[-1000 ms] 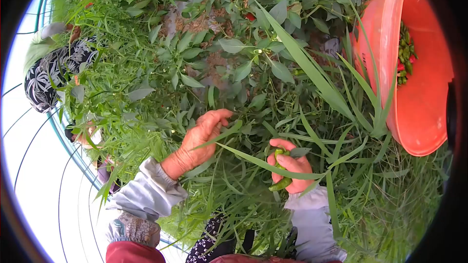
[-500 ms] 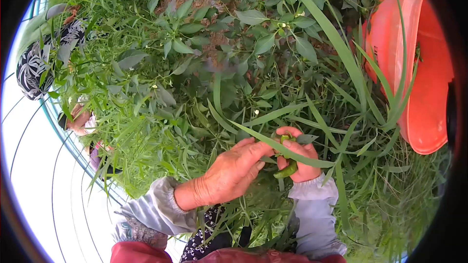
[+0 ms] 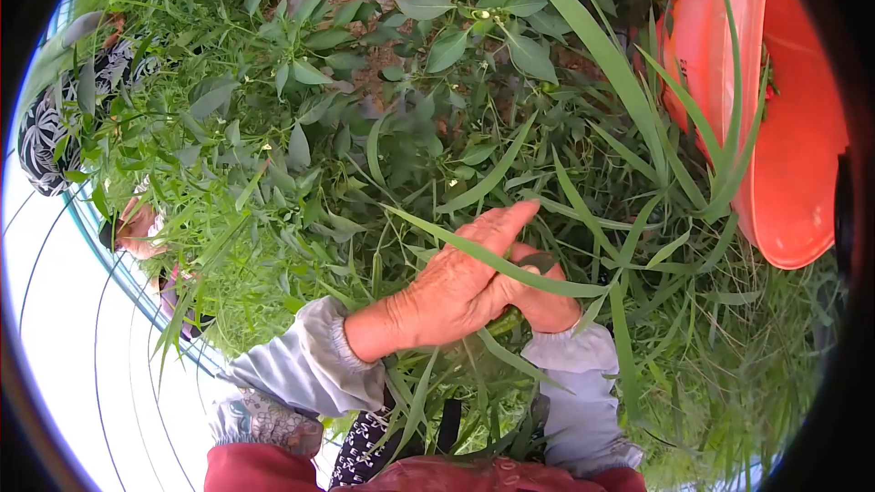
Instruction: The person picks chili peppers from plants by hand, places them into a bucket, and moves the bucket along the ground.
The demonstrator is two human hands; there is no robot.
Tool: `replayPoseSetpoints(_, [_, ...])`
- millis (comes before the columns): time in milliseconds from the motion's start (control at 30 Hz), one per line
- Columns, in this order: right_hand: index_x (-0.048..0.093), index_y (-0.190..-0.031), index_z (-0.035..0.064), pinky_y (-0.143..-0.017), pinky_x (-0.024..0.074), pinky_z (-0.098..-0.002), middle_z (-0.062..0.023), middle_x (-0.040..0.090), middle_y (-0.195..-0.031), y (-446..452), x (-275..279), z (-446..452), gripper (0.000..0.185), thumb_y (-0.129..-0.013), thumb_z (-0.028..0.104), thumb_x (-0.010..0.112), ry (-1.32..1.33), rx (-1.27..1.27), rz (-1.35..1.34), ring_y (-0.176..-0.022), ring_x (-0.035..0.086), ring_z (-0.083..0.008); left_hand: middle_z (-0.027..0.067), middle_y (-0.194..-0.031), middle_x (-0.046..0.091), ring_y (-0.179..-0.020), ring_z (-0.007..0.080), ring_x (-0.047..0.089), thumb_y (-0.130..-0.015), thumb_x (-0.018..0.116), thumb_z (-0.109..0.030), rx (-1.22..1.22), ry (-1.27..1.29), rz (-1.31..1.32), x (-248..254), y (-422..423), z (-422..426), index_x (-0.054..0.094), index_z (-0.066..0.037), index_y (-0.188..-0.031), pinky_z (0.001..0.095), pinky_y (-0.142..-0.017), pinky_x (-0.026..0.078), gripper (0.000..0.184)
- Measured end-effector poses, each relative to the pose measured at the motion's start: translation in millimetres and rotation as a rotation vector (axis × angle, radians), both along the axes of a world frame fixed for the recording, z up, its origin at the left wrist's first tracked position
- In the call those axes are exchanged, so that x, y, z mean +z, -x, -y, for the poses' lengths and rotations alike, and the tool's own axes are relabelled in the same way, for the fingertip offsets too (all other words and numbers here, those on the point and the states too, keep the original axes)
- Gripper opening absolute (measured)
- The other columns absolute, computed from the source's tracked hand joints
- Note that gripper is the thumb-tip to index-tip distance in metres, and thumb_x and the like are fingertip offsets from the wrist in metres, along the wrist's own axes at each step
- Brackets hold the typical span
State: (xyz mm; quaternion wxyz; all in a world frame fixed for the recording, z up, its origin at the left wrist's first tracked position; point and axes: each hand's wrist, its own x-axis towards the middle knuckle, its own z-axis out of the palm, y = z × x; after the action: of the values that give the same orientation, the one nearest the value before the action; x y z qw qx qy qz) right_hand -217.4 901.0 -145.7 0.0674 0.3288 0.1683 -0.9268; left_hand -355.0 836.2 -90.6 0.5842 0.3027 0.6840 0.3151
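My left hand (image 3: 456,287) reaches across from the left, back up, and lies over the fingers of my right hand (image 3: 547,308). Its visible upper fingers are stretched out past the right hand; the tips lower down are hidden. Curled below it, my right hand is closed around green peppers, mostly covered now. A bit of a green pepper (image 3: 506,321) shows under the two hands. A long grass blade (image 3: 474,251) crosses in front of both hands, and a small dark leaf (image 3: 536,261) sticks out by the right fingers.
An orange-red bucket (image 3: 706,64) leans on its side at the upper right, with something small and red inside. Pepper plants (image 3: 447,50) with white flowers and tall weeds surround the hands. Another person's patterned clothing (image 3: 55,128) shows at the far left.
My left hand has moved up and right over the right hand, its fingers straightening. The peppers seen in the right hand are now mostly covered. The view has shifted slightly.
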Motion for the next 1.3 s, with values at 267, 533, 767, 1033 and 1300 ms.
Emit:
replayPoseSetpoints(267, [0.051, -0.11, -0.0002, -0.053, 0.0463, -0.0222, -0.0063, 0.06, -0.088, 2.8, 1.8, -18.2, 0.034, -0.083, 0.019, 0.056, 0.059, -0.023, 0.189, -0.067, 0.058, -0.011, 0.0169, -0.071, 0.058, -0.063, 0.0344, 0.056, -0.08, 0.059, -0.026, -0.099, 0.224, -0.424, 5.1, -1.0, 2.3, 0.044, 0.001, -0.112, 0.0417, -0.057, 0.046, 0.044])
replayPoseSetpoints(533, [0.058, -0.098, 0.0074, -0.049, 0.0471, -0.0215, -0.0025, 0.059, -0.085, 3.2, -9.9, -7.2, 0.02, -0.079, 0.015, 0.063, -0.139, 0.065, 0.088, -0.067, 0.057, -0.009, 0.0069, -0.054, 0.05, -0.051, 0.0232, 0.055, -0.08, 0.056, -0.023, -0.725, 0.089, -0.818, 0.5, -12.8, 7.5, 0.049, -0.006, -0.076, 0.0364, -0.049, 0.044, 0.019])
replayPoseSetpoints(767, [0.057, -0.095, 0.0095, -0.044, 0.0403, -0.0221, -0.0034, 0.051, -0.072, 9.4, -1.3, -21.3, 0.017, -0.082, 0.02, 0.058, 0.106, -0.033, 0.442, -0.06, 0.048, -0.0083, 0.0081, -0.058, 0.049, -0.053, 0.0305, 0.052, -0.079, 0.058, -0.013, -0.313, 0.093, -0.448, 5.8, -5.0, 20.9, 0.049, -0.007, -0.078, 0.0385, -0.05, 0.042, 0.011])
replayPoseSetpoints(1033, [0.054, -0.099, 0.0099, -0.042, 0.0398, -0.0233, -0.0033, 0.051, -0.07, 2.1, -5.3, -8.2, 0.021, -0.082, 0.022, 0.058, 0.383, -0.231, 0.375, -0.05, 0.047, -0.0097, 0.0083, -0.055, 0.051, -0.051, 0.0271, 0.053, -0.077, 0.059, -0.016, -0.403, 0.056, -0.444, 15.4, 10.0, 23.9, 0.05, -0.006, -0.073, 0.0362, -0.051, 0.044, 0.014])
replayPoseSetpoints(1300, [0.06, -0.092, 0.0083, -0.045, 0.043, -0.0206, 0.0, 0.053, -0.077, 9.4, -8.6, -13.3, 0.014, -0.08, 0.014, 0.062, 0.222, -0.231, 0.406, -0.065, 0.051, -0.0085, 0.0082, -0.049, 0.048, -0.046, 0.0287, 0.051, -0.077, 0.06, -0.018, -0.357, -0.003, -0.456, 23.3, 23.2, 42.3, 0.046, -0.007, -0.065, 0.0375, -0.048, 0.043, 0.021])
